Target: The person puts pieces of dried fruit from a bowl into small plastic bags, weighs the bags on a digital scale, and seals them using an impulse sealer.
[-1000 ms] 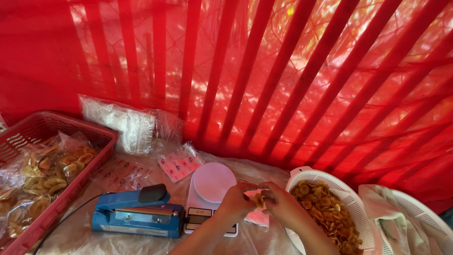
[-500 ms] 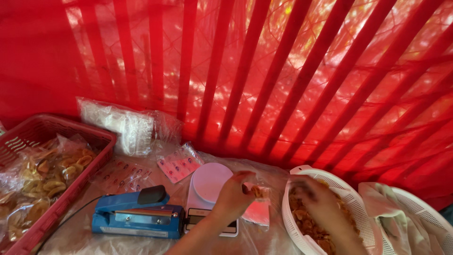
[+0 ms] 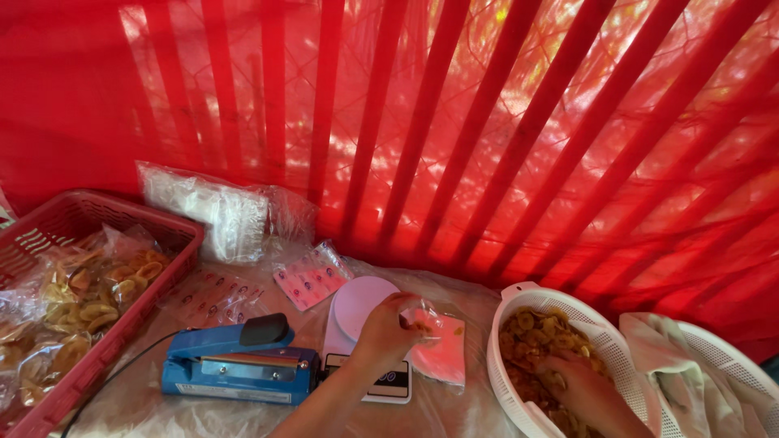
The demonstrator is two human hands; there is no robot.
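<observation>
1. Pinching the mouth of a small clear bag (image 3: 434, 341), the left hand (image 3: 385, 331) hovers over a white scale (image 3: 365, 324).
2. Reaching into the white colander (image 3: 507, 381), the right hand (image 3: 580, 389) lies among fried chips (image 3: 540, 337); whether it grips any, I cannot tell.
3. Left of the left hand sits a blue heat sealer (image 3: 235, 365); farther left, a red basket (image 3: 122, 324) of bagged chips.
4. Beyond the left hand lie sticker sheets (image 3: 312, 276) and a stack of clear bags (image 3: 215, 211).

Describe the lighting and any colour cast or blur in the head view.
Head view: sunlight through the red cloth tints everything red, with dappled bright patches and dark bars; the white colander looks pinkish; the left hand on the small clear bag is slightly soft; edges bend a little.
</observation>
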